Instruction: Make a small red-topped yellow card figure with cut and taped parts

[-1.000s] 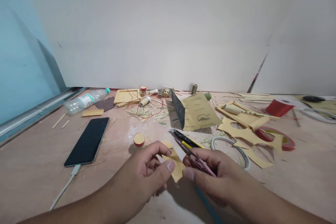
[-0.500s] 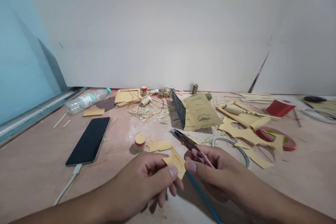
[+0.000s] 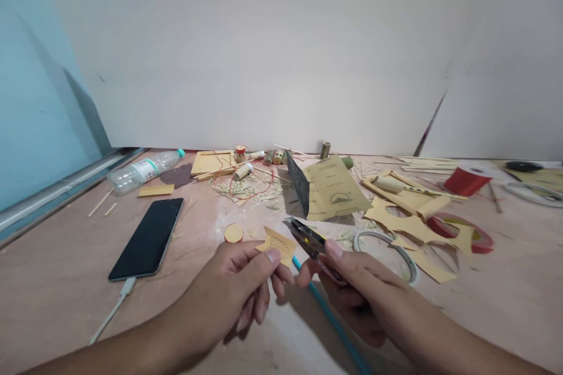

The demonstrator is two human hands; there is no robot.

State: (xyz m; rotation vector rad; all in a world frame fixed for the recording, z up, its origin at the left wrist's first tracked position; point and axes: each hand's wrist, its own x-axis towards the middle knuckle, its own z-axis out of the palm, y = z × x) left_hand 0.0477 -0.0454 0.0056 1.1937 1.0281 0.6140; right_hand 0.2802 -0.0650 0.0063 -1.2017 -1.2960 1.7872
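Observation:
My left hand (image 3: 246, 278) pinches a small piece of tan paper (image 3: 280, 244) that bears looping pencil-like marks. In my right hand (image 3: 352, 281) is a pair of scissors (image 3: 310, 238), dark blades pointing up and to the left, with a pinkish handle partly hidden by my fingers. The blades lie just right of the paper, apart from it. Behind my left hand stands a small cylinder with a tan top and red rim (image 3: 233, 232), its lower part hidden. A blue cord or stick (image 3: 336, 322) runs beneath my hands.
A black phone (image 3: 147, 239) on a white cable and a plastic bottle (image 3: 145, 171) lie left. Folded sandpaper (image 3: 336, 190) stands ahead. At right are cut tan paper scraps (image 3: 404, 220), a white tape roll (image 3: 411, 269), red tape (image 3: 484, 240) and a red spool (image 3: 468, 180).
The paper in my left hand has turned and moved up and left, away from my right hand. My right thumb has shifted from the paper's edge up onto the scissors.

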